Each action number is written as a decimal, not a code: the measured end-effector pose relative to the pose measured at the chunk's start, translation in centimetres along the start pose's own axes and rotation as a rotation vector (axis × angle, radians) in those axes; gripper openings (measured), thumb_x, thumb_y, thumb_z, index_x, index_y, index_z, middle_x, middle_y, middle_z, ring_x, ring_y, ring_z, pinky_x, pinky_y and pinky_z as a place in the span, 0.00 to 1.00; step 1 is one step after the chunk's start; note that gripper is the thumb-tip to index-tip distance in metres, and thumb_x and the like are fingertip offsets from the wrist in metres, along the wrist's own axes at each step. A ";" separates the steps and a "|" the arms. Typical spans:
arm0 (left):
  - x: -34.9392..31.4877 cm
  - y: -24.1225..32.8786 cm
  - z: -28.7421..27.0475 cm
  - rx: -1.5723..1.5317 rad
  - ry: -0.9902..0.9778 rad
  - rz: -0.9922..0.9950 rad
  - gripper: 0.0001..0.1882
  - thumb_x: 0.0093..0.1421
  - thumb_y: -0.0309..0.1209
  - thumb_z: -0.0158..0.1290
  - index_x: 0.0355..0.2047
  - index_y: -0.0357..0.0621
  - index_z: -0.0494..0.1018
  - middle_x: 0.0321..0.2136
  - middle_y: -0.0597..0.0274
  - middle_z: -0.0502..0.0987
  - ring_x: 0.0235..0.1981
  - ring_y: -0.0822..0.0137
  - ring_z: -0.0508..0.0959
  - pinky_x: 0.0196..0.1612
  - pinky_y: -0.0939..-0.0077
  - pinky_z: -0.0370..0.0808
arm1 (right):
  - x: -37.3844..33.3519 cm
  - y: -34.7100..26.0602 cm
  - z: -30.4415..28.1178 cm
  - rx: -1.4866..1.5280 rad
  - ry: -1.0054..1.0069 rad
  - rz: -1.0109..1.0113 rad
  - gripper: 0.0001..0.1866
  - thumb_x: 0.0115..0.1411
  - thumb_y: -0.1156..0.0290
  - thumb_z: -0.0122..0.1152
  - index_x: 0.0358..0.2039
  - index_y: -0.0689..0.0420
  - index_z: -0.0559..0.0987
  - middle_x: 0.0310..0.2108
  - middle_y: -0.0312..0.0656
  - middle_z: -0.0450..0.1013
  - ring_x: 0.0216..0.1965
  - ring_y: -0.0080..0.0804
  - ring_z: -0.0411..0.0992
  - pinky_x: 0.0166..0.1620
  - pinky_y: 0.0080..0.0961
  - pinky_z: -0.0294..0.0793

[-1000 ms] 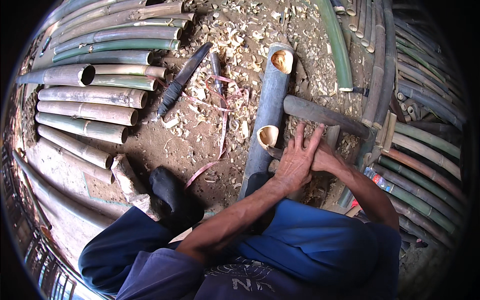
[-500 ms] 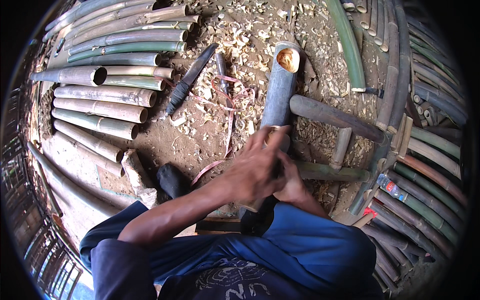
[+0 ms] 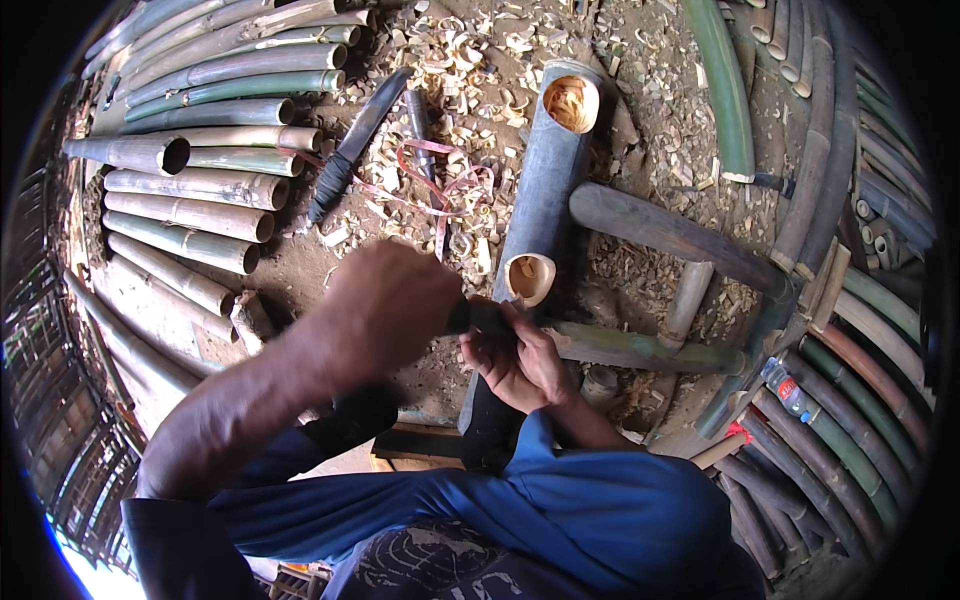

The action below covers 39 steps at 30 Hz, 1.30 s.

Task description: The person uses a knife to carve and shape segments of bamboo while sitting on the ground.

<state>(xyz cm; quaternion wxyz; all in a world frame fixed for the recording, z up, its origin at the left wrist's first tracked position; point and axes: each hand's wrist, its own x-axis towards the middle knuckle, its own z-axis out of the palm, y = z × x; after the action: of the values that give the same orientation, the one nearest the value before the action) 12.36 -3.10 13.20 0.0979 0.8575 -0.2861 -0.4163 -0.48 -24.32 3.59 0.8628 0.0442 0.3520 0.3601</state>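
We see our left hand (image 3: 385, 305) fisted around a dark handle (image 3: 470, 317); our right hand (image 3: 520, 360) curls its fingers on the same handle, just below the bamboo tube (image 3: 545, 190) at center. The tube's two cut openings show pale hollow insides. At 11 o'clock lies a knife (image 3: 350, 150) beside stacked bamboo poles (image 3: 190, 190); shavings (image 3: 470, 50) litter 12 o'clock, and a pink strap (image 3: 440, 185) lies between knife and tube.

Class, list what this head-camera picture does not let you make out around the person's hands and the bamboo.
- What the left hand grips: only a dark stub shows, hidden in its fist.
- The right hand palm side: turned away.
- The near end of the bamboo pole: behind hands and blue sleeve.
- Small bottle: too small to identify.
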 end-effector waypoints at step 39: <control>1.4 15.8 16.3 -1.197 0.114 -0.548 0.37 0.51 0.35 0.67 0.57 0.23 0.68 0.41 0.28 0.81 0.45 0.38 0.83 0.53 0.50 0.78 | -1.9 -7.8 0.9 -1.405 0.636 0.143 0.18 0.67 0.59 0.50 0.36 0.60 0.81 0.27 0.44 0.81 0.23 0.32 0.78 0.19 0.29 0.77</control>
<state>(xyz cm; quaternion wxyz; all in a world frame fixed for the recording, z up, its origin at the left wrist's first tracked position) -6.00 -15.65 8.38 0.4633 0.7173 0.2292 -0.4672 3.81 -31.13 2.80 0.5204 -0.5964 0.2679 0.5493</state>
